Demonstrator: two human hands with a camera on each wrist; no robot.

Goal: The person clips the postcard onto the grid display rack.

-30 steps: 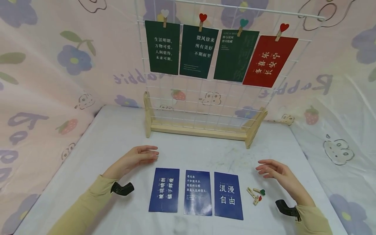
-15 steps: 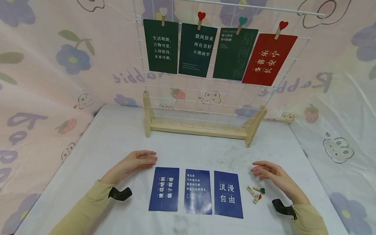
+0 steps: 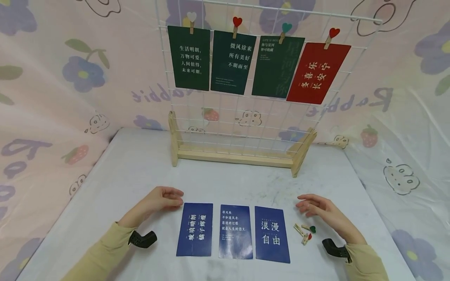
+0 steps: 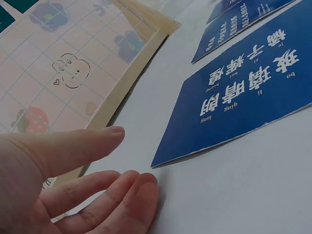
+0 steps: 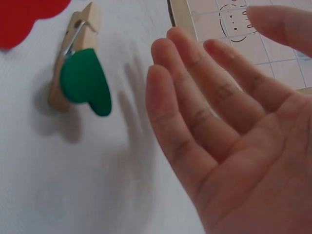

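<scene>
Three blue cards with white writing lie in a row: a left card [image 3: 194,230], a middle card [image 3: 235,232] and a right card [image 3: 272,235]. My left hand [image 3: 158,203] is at the left card's upper left corner, fingers relaxed and holding nothing; the left wrist view shows thumb and fingertips just short of that card [image 4: 229,97]. Small wooden clothespins [image 3: 301,233] with heart heads lie right of the cards. Above them is my right hand [image 3: 325,212], its palm bare and fingers loosely extended. A green-heart clothespin [image 5: 83,73] lies beside those fingers in the right wrist view.
A white wire grid rack on a wooden base [image 3: 235,157] stands at the back. Three green cards [image 3: 189,74] and a red card [image 3: 318,74] hang from it by heart clothespins. A patterned cloth [image 3: 84,117] encloses the white table [image 3: 140,156].
The left hand has moved slightly down and left, nearer the left card's corner. The right hand has shifted a little left, nearer the clothespins. The head view has shifted slightly.
</scene>
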